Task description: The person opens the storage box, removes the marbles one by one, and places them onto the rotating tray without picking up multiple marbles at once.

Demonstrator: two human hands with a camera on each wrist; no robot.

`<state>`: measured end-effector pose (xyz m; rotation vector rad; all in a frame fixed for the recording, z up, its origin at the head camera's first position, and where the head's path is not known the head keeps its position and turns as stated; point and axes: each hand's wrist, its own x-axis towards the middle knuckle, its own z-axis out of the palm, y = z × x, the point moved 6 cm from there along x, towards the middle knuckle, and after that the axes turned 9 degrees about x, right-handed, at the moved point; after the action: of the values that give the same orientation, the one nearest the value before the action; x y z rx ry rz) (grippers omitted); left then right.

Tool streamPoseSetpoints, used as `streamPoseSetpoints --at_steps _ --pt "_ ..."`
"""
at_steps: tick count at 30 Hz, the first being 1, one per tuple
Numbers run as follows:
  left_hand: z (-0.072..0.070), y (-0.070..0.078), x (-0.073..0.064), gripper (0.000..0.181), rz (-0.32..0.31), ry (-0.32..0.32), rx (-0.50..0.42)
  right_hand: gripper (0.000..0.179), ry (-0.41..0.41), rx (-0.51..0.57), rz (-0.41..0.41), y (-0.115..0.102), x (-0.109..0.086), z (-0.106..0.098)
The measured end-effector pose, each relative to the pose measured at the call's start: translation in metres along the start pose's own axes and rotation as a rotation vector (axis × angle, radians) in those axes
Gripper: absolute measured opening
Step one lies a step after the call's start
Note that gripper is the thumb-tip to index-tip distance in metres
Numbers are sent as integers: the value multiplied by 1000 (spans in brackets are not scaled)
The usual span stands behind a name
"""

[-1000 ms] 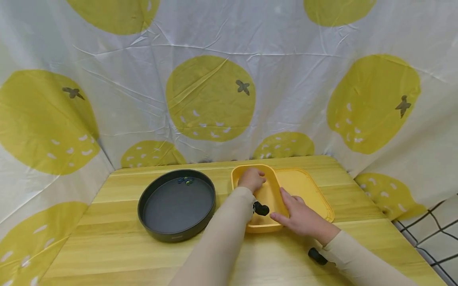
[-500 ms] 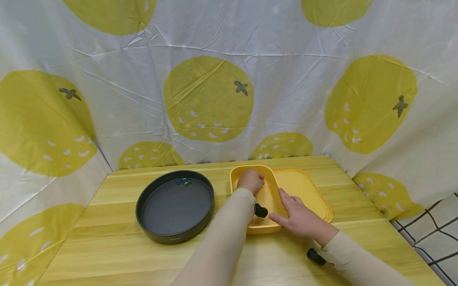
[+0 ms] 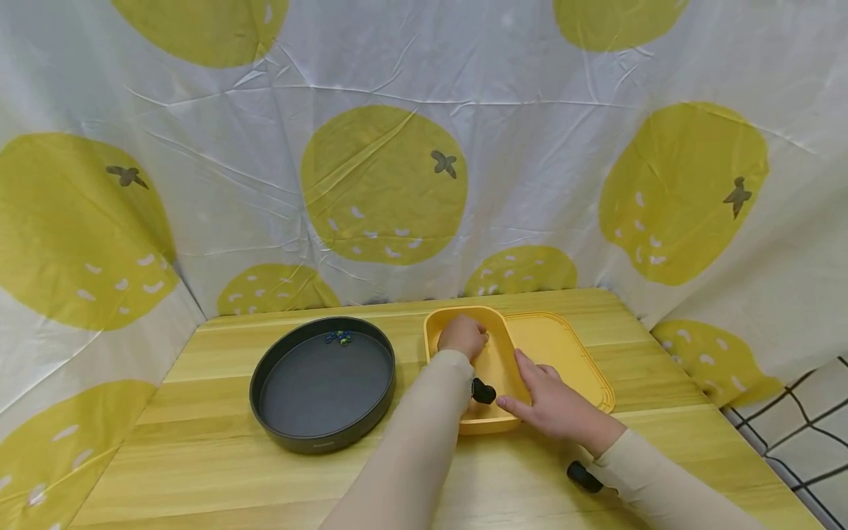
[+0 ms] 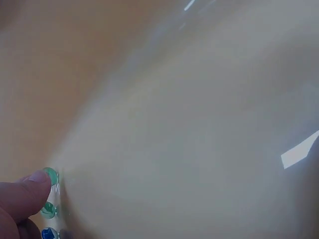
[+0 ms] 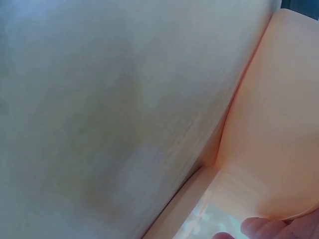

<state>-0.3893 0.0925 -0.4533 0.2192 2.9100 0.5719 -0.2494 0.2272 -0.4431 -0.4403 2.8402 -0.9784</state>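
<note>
In the head view, a round dark-grey pan [image 3: 324, 390] is marked illegibly, the left hand [image 3: 462, 336] is curled inside a yellow rectangular plastic box [image 3: 492, 368] touched by the right hand's [image 3: 553, 403] straightened fingers; in the left wrist view, a green glass marble [image 4: 53, 175] is thumb-touched there, whether pinched cannot be told; in the right, fingertips [image 5: 261, 227] are cropped.

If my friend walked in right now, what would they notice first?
Probably the huge yellow fruit shapes on the white cloth behind the table. Next, perhaps, the round dark pan on the table's left side. Right of it, the left hand is inside a yellow box, and the right hand touches the box's side.
</note>
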Motion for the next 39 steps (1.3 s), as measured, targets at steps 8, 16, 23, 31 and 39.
streamPoseSetpoints --at_steps 8,16,23,31,39 --pt "6 3 0 20 35 -20 54 106 -5 2 0 0 0 0" --pt "13 5 6 23 62 -45 71 107 -16 10 16 0 -1 1" --pt "14 7 5 22 82 -48 76 108 -18 8 19 1 -1 1" --pt "7 7 3 22 110 -35 -11 110 -16 8 14 -2 -2 2" --pt "-25 6 -5 28 164 -30 -146 105 -7 -12 6 -6 -3 -2"
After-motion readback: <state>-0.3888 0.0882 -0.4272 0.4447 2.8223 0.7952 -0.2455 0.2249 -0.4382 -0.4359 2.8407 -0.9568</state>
